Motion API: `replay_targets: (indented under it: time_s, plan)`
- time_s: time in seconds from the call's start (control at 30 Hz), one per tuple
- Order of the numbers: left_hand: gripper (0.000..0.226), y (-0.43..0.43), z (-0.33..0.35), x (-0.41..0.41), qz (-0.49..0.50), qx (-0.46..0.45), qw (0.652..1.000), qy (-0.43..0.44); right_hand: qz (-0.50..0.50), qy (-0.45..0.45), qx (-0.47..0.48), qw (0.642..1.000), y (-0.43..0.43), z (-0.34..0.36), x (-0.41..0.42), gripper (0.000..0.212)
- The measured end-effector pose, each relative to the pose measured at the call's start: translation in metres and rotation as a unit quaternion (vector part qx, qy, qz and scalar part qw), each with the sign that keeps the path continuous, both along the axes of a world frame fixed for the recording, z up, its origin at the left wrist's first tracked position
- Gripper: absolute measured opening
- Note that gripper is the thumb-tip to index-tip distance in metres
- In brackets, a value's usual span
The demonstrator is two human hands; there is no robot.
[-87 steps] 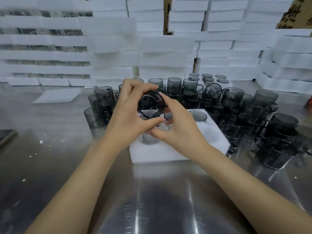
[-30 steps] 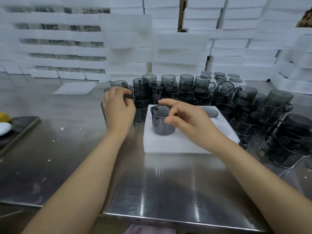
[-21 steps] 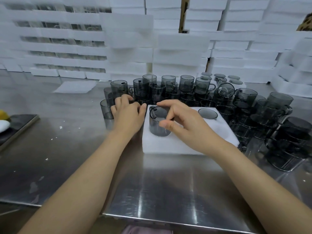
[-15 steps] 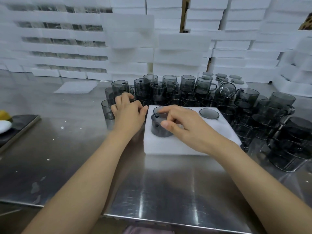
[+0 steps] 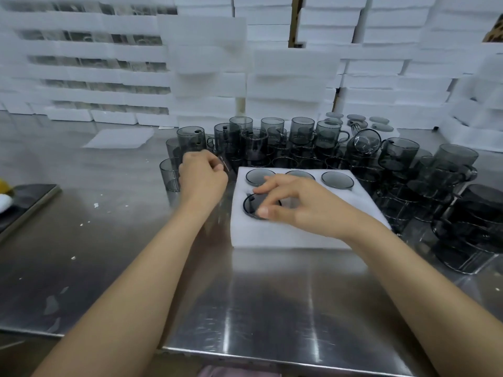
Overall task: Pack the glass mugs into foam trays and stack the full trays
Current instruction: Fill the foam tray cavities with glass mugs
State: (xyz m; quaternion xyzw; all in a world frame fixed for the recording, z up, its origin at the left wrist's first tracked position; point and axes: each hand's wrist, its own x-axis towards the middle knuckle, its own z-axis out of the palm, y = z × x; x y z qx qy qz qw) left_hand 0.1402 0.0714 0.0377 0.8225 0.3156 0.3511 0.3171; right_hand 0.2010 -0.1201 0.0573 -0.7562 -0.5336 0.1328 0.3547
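A white foam tray (image 5: pixel 275 236) lies on the steel table in front of me. Three smoky glass mugs sit sunk in its back row, only their rims (image 5: pixel 337 180) showing. A fourth mug (image 5: pixel 251 206) is down in the front-left slot, and my right hand (image 5: pixel 304 205) pinches its rim between thumb and fingers. My left hand (image 5: pixel 202 176) is just left of the tray, curled around a loose mug (image 5: pixel 223 165) at the edge of the mug cluster; that mug is mostly hidden and blurred.
Loose glass mugs (image 5: pixel 299 137) crowd behind the tray, and stacked mugs (image 5: pixel 462 213) stand to its right. Walls of stacked foam trays (image 5: pixel 285 77) line the back. A loose foam sheet (image 5: pixel 119 137) lies far left. A dark tray (image 5: pixel 27 202) sits at the left edge.
The mug under my right hand has gone from standing above the tray to sunk flush in its slot. My left hand stayed beside the tray and closed on a loose mug.
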Motion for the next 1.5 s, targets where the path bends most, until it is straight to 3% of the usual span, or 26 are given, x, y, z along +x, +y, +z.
replay_targets:
  time_s: [0.07,0.2,0.3,0.47,0.57,0.7,0.9,1.0,1.27,1.4,1.5]
  plan:
    - [0.013,-0.003,0.006,-0.002,0.013,0.009,0.999,-0.047,-0.008,0.013,0.019,1.000,-0.002,-0.002,0.004,0.011]
    - [0.013,-0.014,0.015,-0.007,-0.003,0.074,0.990,-0.119,-0.009,-0.035,0.000,0.999,0.002,-0.006,0.007,0.024]
    - [0.011,-0.024,0.018,-0.009,-0.060,0.124,0.978,-0.158,-0.022,0.003,0.060,0.998,0.001,-0.006,0.005,0.009]
    - [0.008,-0.035,0.016,-0.008,-0.201,0.235,0.925,-0.219,-0.138,0.124,0.272,0.944,0.001,-0.004,0.009,0.043]
    - [0.008,-0.038,0.013,-0.008,-0.254,0.306,0.893,-0.211,-0.155,0.109,0.276,0.942,0.002,-0.005,0.010,0.060]
    - [0.015,-0.037,0.011,-0.006,-0.282,0.319,0.878,-0.218,-0.146,0.034,0.268,0.952,0.004,-0.008,0.007,0.070]
    - [0.065,-0.037,0.012,-0.008,-0.285,0.306,0.878,-0.232,-0.140,0.037,0.269,0.952,0.003,-0.007,0.004,0.065]
    - [0.076,-0.038,0.012,-0.009,-0.286,0.302,0.881,-0.224,-0.141,0.038,0.268,0.952,0.002,-0.007,0.003,0.066]
    - [0.073,-0.036,0.012,-0.012,-0.313,0.297,0.875,-0.218,-0.157,-0.101,0.253,0.949,-0.001,-0.005,0.001,0.070]
    - [0.065,-0.029,0.015,-0.010,-0.249,0.277,0.893,-0.254,-0.231,-0.055,0.248,0.939,-0.006,0.003,0.011,0.056]
    - [0.042,-0.024,0.014,-0.009,-0.190,0.277,0.906,-0.258,-0.235,0.003,0.227,0.945,-0.013,0.010,0.017,0.046]
